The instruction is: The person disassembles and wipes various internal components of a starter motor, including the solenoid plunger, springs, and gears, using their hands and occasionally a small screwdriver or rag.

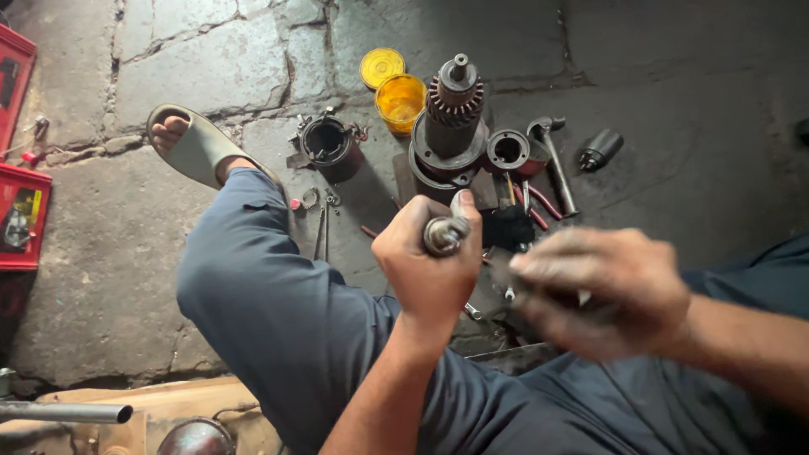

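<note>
Head view: left hand (428, 261) grips metal shaft (445, 235); right hand (600, 291) beside.

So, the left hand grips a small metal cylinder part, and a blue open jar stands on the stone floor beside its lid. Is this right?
Not quite: the open jar is yellow, not blue, as the head view shows. The rest holds: the left hand grips the small metal cylinder part, and the jar stands on the stone floor beside its lid.
</note>
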